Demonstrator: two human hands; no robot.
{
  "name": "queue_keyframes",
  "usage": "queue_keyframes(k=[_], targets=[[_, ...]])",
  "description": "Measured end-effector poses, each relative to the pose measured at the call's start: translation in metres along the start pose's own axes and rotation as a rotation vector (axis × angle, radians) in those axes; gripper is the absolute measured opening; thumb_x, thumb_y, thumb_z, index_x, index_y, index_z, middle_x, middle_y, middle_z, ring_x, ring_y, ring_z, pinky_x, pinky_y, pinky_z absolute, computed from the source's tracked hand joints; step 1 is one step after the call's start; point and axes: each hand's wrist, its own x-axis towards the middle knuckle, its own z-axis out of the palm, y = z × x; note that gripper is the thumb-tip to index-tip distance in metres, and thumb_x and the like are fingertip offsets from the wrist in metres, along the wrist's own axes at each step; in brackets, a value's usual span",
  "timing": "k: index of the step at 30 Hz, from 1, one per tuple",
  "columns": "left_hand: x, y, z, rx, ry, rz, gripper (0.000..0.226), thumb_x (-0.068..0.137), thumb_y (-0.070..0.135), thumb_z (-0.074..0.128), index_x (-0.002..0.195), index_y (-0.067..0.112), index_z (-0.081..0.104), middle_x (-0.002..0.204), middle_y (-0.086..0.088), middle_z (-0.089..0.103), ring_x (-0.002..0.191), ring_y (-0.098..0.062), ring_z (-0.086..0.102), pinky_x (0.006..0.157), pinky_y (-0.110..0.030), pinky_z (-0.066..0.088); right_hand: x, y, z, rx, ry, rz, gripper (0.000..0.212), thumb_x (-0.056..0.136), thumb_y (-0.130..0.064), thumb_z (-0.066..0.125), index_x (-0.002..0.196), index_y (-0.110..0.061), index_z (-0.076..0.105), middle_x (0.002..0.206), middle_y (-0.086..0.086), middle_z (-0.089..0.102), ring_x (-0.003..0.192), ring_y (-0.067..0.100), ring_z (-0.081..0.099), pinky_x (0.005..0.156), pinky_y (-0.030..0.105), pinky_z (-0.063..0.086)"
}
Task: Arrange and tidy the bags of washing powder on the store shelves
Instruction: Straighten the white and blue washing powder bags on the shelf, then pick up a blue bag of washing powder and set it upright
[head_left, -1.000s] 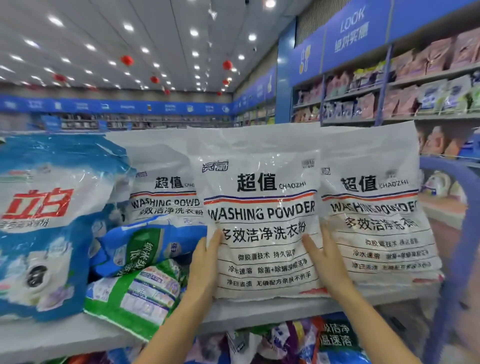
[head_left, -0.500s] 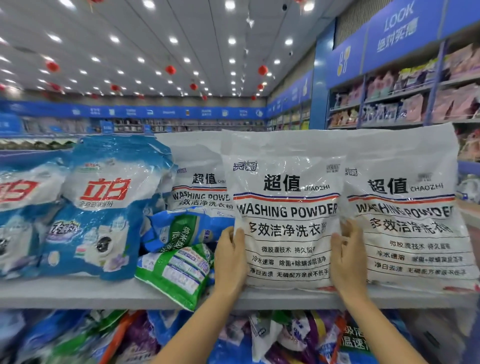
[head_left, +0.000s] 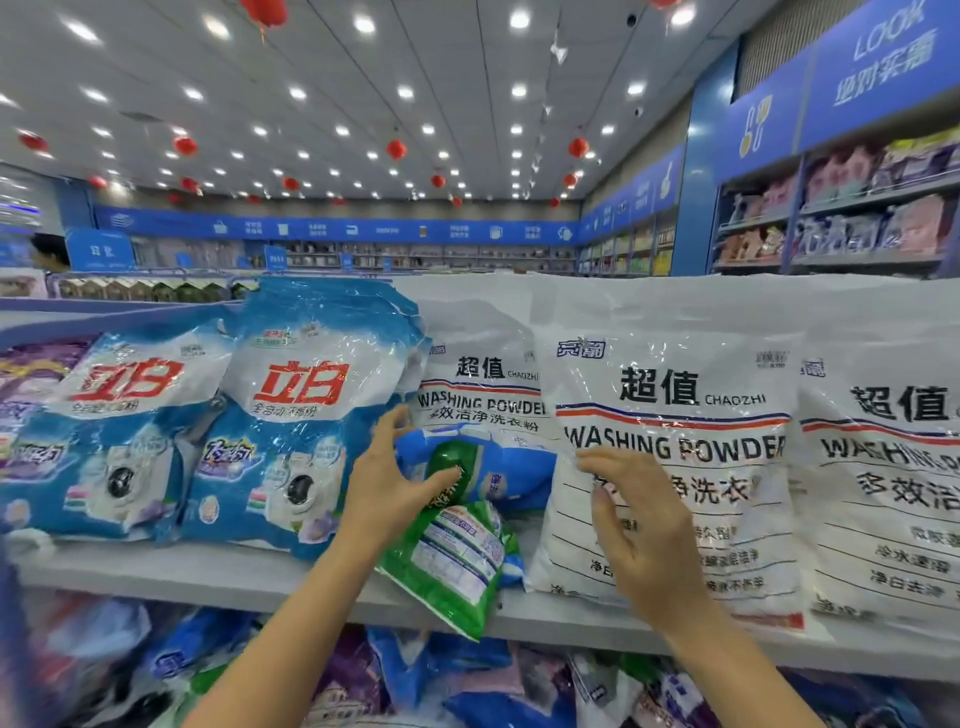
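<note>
On the grey shelf (head_left: 156, 577) stand soft plastic bags of washing powder, their film crinkled and shiny under the ceiling lights. At the middle is a large white bag (head_left: 670, 415), pillow-shaped and upright, printed WASHING POWDER under a red and blue stripe. A second white bag (head_left: 883, 467) stands touching it on the right, and a third white bag (head_left: 478, 374) stands behind and to the left. Two glossy blue bags (head_left: 291, 415) with red lettering and a washing-machine picture lean upright further left. Between the blue and white ones lies a small blue bag (head_left: 519, 467) on its side, and below it a small green bag (head_left: 452, 566) tilts over the shelf's front edge.

The left hand (head_left: 387, 483) has its fingers spread and curved around the left end of the small blue bag, thumb touching it, not yet closed on it. The right hand (head_left: 644, 540) lies over the front of the middle white bag with fingers loosely spread, gripping nothing.

Half a second ago both hands clasped the lower sides of that white bag; the left has since let go and moved left to the small bags, and the right has shifted onto the bag's face.

Below, a lower shelf holds jumbled bags. Behind stretch a white ceiling with spotlights and red lanterns, blue wall signs and stocked shelves.
</note>
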Motion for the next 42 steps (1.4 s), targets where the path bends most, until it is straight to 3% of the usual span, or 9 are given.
queue_keyframes(k=[6,12,16,26,29,32,36,39,42], targets=[[0.014,-0.025,0.005,-0.077,0.066,0.025,0.016,0.083,0.025,0.071,0.098,0.020,0.069,0.085,0.007,0.068,0.085,-0.016,0.064,0.067,-0.012,0.045,0.001,-0.019,0.033,-0.060,-0.200,-0.059,0.030,0.086,-0.011,0.045,0.105,-0.004,0.067,0.105,0.003,0.068,0.100,0.013,0.061,0.095,0.020,0.044],[0.071,-0.010,0.008,0.022,0.139,0.116,0.041,0.090,0.030,0.062,0.063,0.000,0.057,0.056,-0.014,0.053,0.056,-0.028,0.048,0.054,-0.036,0.031,-0.020,-0.041,0.065,-0.250,-0.607,-0.048,0.042,0.088,-0.041,0.041,0.119,-0.022,0.063,0.127,-0.004,0.061,0.116,0.015,0.057,0.101,0.031,0.044],[0.097,0.007,0.016,-0.027,0.143,0.090,0.047,0.091,0.033,0.060,0.053,0.014,0.043,0.050,0.000,0.042,0.053,-0.020,0.039,0.050,-0.034,0.023,-0.032,-0.033,0.078,-0.262,-0.832,0.160,0.065,0.086,-0.058,0.013,0.141,-0.034,0.036,0.155,-0.016,0.018,0.142,0.009,0.014,0.115,0.030,0.003],[0.143,0.077,-0.014,-0.920,0.145,-0.580,0.029,0.088,0.022,0.067,0.079,0.007,0.045,0.071,-0.003,0.049,0.069,-0.022,0.050,0.065,-0.035,0.046,-0.036,-0.045,0.079,-0.334,-0.853,0.233,0.044,0.100,-0.042,0.029,0.144,-0.035,0.029,0.156,-0.020,0.006,0.142,0.005,0.011,0.111,0.026,0.007],[0.143,0.094,-0.031,-0.976,0.012,-0.603,0.035,0.090,0.024,0.065,0.115,0.002,0.053,0.100,-0.009,0.065,0.075,-0.023,0.059,0.074,-0.040,0.055,-0.036,-0.048,0.079,-0.328,-0.837,0.255,0.043,0.100,-0.040,0.029,0.144,-0.035,0.029,0.156,-0.019,0.008,0.141,0.004,0.011,0.112,0.026,0.007],[0.134,0.101,-0.058,-0.954,0.014,-0.579,0.024,0.092,0.024,0.062,0.099,0.003,0.056,0.088,-0.006,0.063,0.042,-0.013,0.061,0.040,-0.026,0.053,-0.038,-0.048,0.081,-0.348,-0.814,0.247,0.043,0.101,-0.040,0.026,0.144,-0.036,0.027,0.157,-0.019,0.007,0.142,0.004,0.010,0.112,0.027,0.008],[0.116,0.098,-0.102,-0.992,-0.008,-0.509,0.036,0.093,0.029,0.059,0.121,0.006,0.059,0.115,-0.008,0.067,0.077,-0.020,0.069,0.051,-0.034,0.058,-0.040,-0.050,0.085,-0.386,-0.740,0.221,0.042,0.100,-0.039,0.031,0.143,-0.035,0.032,0.155,-0.016,0.016,0.141,0.006,0.013,0.113,0.028,0.010],[0.095,0.096,-0.132,-0.976,0.012,-0.480,0.040,0.093,0.034,0.057,0.125,0.010,0.059,0.117,-0.008,0.068,0.092,-0.025,0.069,0.054,-0.042,0.058,-0.025,-0.060,0.089,-0.069,-0.397,0.483,0.045,0.095,-0.039,0.048,0.138,-0.029,0.038,0.141,-0.011,0.039,0.131,0.010,0.035,0.106,0.028,0.029],[0.071,0.091,-0.158,-0.952,-0.005,-0.467,0.033,0.096,0.040,0.049,0.104,0.012,0.065,0.086,-0.005,0.075,0.067,-0.020,0.072,0.047,-0.037,0.054,0.016,-0.069,0.092,0.536,-0.108,0.904,0.051,0.089,-0.044,0.054,0.136,-0.030,0.038,0.129,-0.009,0.046,0.117,0.012,0.047,0.083,0.023,0.042]])
